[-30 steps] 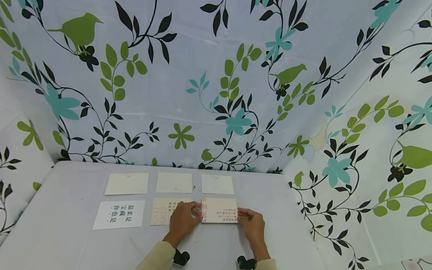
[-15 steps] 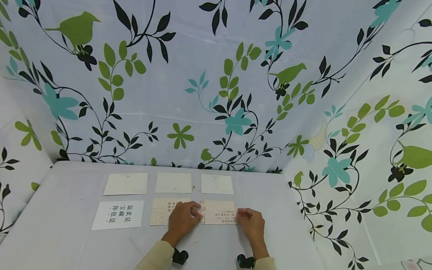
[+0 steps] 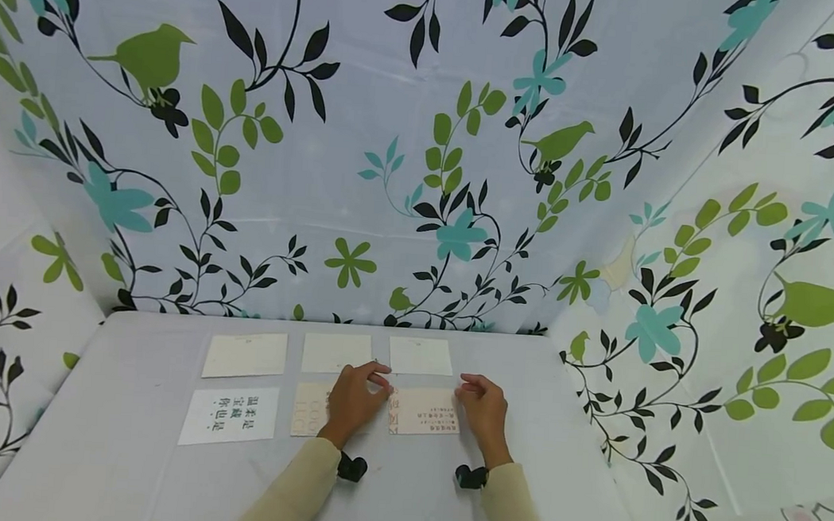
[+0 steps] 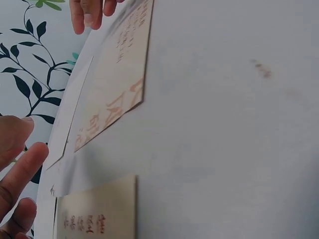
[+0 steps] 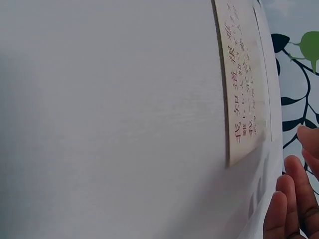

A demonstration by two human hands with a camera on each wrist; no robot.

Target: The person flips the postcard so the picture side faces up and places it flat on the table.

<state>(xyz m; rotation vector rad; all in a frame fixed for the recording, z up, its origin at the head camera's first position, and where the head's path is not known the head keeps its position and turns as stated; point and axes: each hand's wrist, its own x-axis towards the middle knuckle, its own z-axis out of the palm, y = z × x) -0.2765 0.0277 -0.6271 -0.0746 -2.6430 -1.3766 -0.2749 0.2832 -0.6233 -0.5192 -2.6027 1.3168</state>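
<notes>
A beige card [image 3: 424, 412] with reddish writing and an orange patterned left edge lies flat on the table. My left hand [image 3: 355, 400] hovers at its left end, fingers apart and holding nothing; it partly covers another beige card [image 3: 309, 413] in the head view. Beyond the right end of the first card, my right hand [image 3: 483, 414] is raised with its fingers loose. In the right wrist view a gap shows between the fingers [image 5: 286, 191] and the printed card [image 5: 244, 94]. The left wrist view also shows the fingers [image 4: 20, 179] off the cards.
A white card [image 3: 230, 415] with large dark characters lies at the front left. Behind stand in a row three pale cards: one left [image 3: 246, 355], one middle [image 3: 336, 351], one right [image 3: 421, 356]. The white table [image 3: 119, 449] meets a patterned cloth wall [image 3: 297, 229].
The card between my hands has been laid flat and let go. Both hands have lifted off its ends and moved slightly away from me.
</notes>
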